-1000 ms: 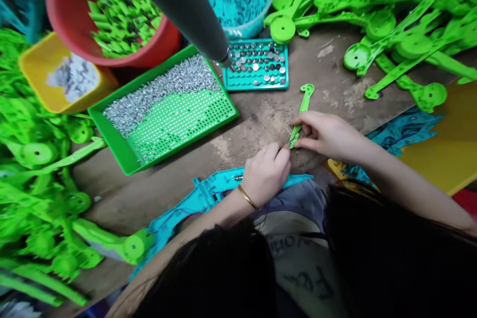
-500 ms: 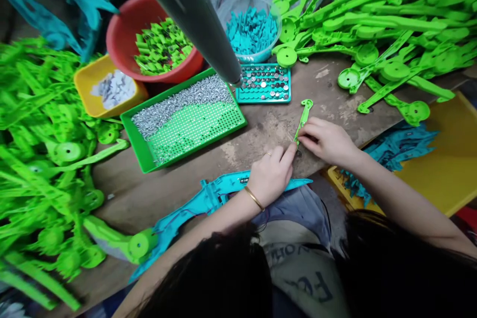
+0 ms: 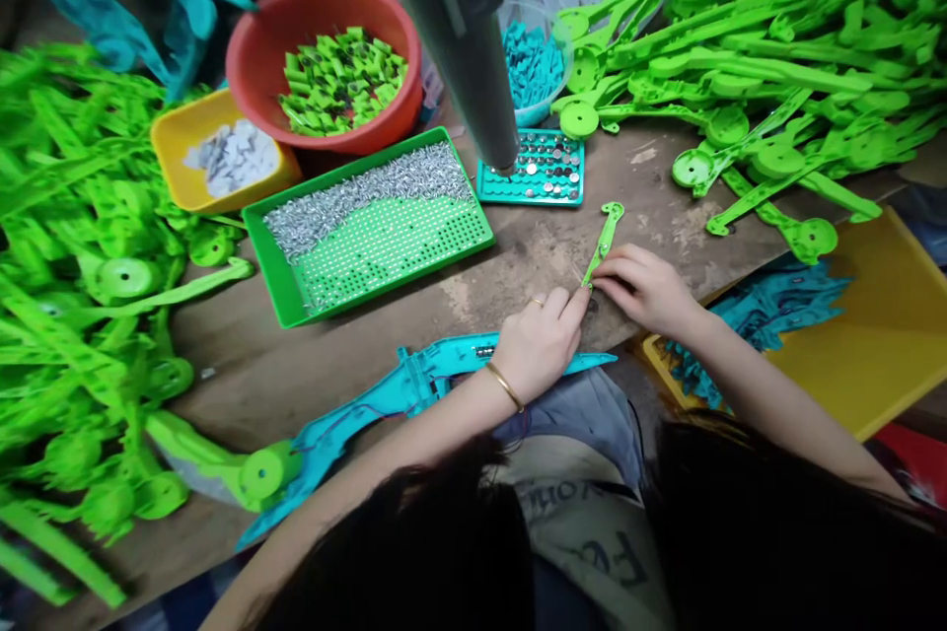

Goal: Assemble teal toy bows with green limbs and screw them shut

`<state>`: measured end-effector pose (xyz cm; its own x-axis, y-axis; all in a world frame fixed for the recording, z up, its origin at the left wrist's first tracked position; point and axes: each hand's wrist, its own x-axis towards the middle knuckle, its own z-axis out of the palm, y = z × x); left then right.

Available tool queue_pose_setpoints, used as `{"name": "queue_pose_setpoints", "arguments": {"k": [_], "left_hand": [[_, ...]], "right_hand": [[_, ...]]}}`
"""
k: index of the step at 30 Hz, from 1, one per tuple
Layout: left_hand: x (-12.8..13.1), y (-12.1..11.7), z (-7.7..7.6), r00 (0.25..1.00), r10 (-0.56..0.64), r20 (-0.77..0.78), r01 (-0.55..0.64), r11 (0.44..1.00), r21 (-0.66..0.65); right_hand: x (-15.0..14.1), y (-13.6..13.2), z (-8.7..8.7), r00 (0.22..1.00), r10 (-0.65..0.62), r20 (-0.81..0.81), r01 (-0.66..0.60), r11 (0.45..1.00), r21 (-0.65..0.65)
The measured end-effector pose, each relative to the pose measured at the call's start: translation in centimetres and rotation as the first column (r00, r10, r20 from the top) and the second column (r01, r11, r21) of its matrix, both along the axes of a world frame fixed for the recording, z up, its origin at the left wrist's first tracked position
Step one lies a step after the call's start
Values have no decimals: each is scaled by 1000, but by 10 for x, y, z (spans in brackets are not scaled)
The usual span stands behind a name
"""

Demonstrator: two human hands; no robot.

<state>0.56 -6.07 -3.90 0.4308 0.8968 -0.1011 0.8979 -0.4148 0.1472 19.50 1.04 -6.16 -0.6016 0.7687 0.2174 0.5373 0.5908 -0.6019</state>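
Both hands meet at the lower end of a slim, light-green plastic part (image 3: 608, 229) with a hooked top, lying against the wooden bench. My left hand (image 3: 539, 340), with a ring and a gold bangle, has its thumb and fingers closed on that end. From the other side, my right hand (image 3: 642, 284) pinches the part's edge; its fingertips partly hide what they grip. Under my left wrist lies a long curved turquoise plastic shell (image 3: 362, 404), with thin wires and a small metal spring-like piece inside.
A green tray (image 3: 296, 296) of screws and a turquoise tray (image 3: 488, 185) of small metal discs sit ahead. A grey cylindrical tool (image 3: 473, 49) hangs over them. Behind are a red bowl (image 3: 248, 69), yellow tub (image 3: 174, 158) and clear bowl (image 3: 566, 69). Green parts (image 3: 776, 49) pile at both sides.
The grey tool has shifted right in the view, now covering part of the clear bowl. My hands keep their hold on the green part, with only slight finger movement.
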Motion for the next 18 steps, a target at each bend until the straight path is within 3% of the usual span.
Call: {"name": "queue_pose_setpoints", "arguments": {"k": [7,14,18], "left_hand": [[2,1,2,1000,-20,-7,19,998,-57],[2,0,1,999,1,40,0,999,-47],[1,3,3,996,30,86,-21,995,-100]], "right_hand": [[-8,4,7,967,-212,141,221,974,-57],[5,-3,-3,949,-266,171,243,959,144],[11,-7,-4,929,-227,293,150,953,263]]}}
